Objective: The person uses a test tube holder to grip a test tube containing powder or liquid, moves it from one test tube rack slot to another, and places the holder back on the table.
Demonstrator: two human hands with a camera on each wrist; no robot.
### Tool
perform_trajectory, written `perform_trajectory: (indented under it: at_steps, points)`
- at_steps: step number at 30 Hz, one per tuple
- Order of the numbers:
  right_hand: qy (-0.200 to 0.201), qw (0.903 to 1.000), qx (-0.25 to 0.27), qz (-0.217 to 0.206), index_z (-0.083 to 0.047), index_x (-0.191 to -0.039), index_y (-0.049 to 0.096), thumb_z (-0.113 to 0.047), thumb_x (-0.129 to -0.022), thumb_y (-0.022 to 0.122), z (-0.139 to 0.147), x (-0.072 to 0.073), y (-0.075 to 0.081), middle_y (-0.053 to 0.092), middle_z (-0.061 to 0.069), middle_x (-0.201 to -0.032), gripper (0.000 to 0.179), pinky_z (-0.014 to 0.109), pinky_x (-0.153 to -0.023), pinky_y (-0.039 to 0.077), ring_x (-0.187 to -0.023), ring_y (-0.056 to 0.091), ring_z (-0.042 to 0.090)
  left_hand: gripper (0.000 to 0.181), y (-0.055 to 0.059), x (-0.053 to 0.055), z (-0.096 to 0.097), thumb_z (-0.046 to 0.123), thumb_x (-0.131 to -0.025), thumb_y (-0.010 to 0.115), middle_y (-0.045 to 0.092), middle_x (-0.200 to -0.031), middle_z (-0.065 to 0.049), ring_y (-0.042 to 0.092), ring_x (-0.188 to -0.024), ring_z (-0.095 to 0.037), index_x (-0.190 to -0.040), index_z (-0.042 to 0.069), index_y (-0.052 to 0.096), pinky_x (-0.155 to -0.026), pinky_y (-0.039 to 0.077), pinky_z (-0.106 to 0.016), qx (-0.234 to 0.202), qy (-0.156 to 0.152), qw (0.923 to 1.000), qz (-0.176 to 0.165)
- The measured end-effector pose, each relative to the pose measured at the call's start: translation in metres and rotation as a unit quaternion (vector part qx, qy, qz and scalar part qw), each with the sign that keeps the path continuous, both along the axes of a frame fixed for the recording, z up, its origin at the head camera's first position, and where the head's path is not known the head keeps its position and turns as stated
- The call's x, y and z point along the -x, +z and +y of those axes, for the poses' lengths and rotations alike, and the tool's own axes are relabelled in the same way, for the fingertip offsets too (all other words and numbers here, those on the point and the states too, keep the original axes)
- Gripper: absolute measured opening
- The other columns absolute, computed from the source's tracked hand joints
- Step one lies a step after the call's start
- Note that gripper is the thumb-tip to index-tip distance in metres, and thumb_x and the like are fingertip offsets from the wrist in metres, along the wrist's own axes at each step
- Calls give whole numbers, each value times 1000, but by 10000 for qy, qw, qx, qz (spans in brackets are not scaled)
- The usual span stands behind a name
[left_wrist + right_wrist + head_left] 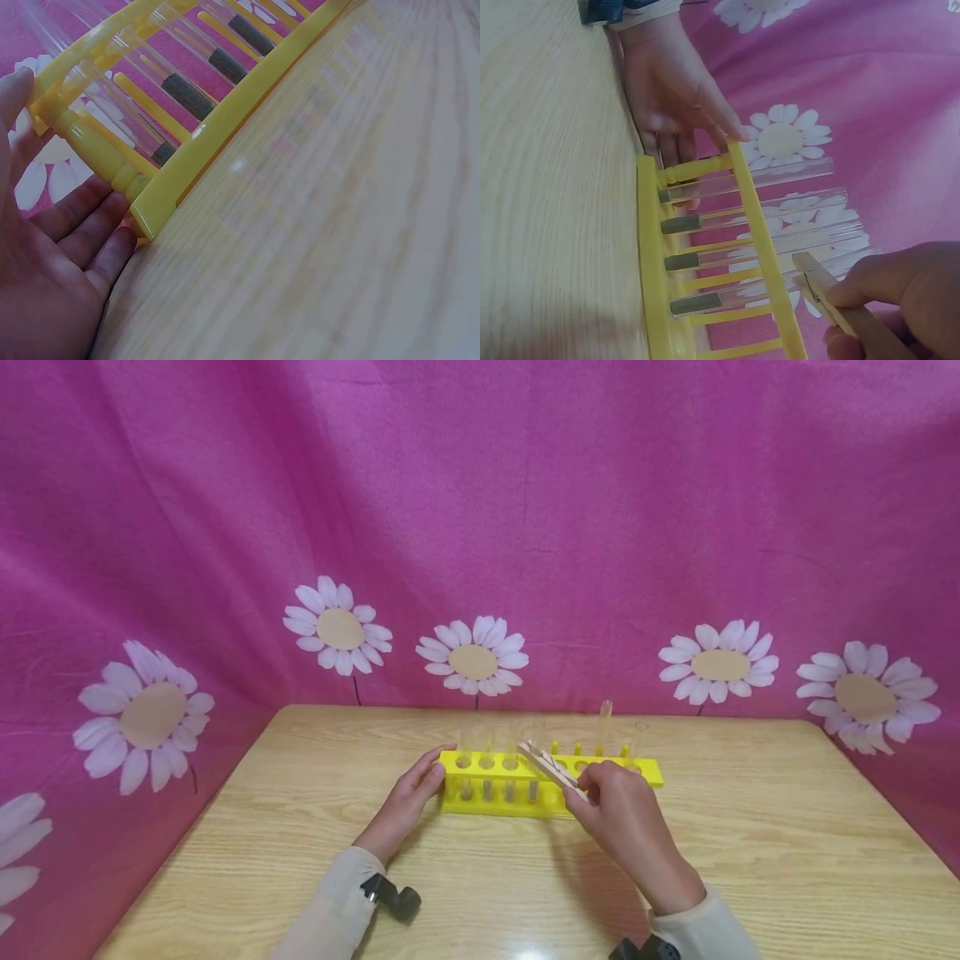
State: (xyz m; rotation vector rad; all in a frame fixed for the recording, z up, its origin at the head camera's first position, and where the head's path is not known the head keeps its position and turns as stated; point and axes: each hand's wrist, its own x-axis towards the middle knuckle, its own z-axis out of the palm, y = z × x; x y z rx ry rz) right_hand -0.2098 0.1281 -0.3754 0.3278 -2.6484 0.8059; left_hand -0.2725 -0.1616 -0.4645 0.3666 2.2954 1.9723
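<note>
The peg (551, 764) slants over the rack (652, 774), its mouth toward 11 o'clock in the head view, beside the upper part of the fourth tube (534, 789) from the left; whether it grips the glass-like wall I cannot tell. The wood should be light and stiff, best held well back on its legs. The tube looks smooth, probably slippery and fragile, so a gentle hold near the rim suits it.

At the peg's 4 o'clock, the right hand (630, 814) pinches its rear between thumb and fingers. Toward 9 o'clock, the left hand (405, 797) grips the rack's end, thumb in front, fingers behind.

Both wrist views bring out the dark filling (697, 302) low in the tubes, only faint greyish from the head. The head view alone shows two more tubes standing at the rack's 3 o'clock end, on the worktop (750, 827).
</note>
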Motion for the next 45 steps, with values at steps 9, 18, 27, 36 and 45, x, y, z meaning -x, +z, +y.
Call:
perform_trajectory:
  at_steps: [9,18,27,36,45]
  points:
    - [-68,9999,34,74,-8,-70,67,-11,-78,72,-1,1,-2,44,-2,-57,10,26,-48,33,-56,39,17,55,1,0,1,54,-98,44,39,-149,10,35,-138,-16,-147,29,41,-112,32,-43,84,53,9999,-20]
    - [-41,9994,34,352,-9,-66,64,-10,-77,73,0,0,-3,44,-3,-57,14,27,-49,32,-55,39,16,48,2,-1,1,49,-100,44,38,-151,6,34,-138,-18,-144,32,43,-113,32,-45,-41,28,10000,-33]
    - [-29,9989,125,449,-10,-67,64,-10,-78,75,2,0,-5,46,-4,-59,16,25,-48,32,-55,38,14,54,0,-1,0,56,-97,45,40,-148,12,35,-138,-14,-145,32,42,-112,32,-44,153,52,9999,-59]
    - [-21,9959,324,846,-7,-72,66,-9,-79,76,3,1,-7,47,-4,-61,12,24,-49,34,-54,39,12,53,-1,-2,0,55,-97,45,40,-147,14,34,-137,-12,-145,33,42,-113,32,-43,173,68,9998,-47]
    - [-37,9927,528,1085,-8,-71,66,-9,-79,77,2,2,-6,47,-5,-62,14,23,-48,34,-54,40,11,54,1,-2,0,56,-96,45,40,-147,13,34,-138,-13,-145,32,43,-113,31,-43,168,100,9998,-81]
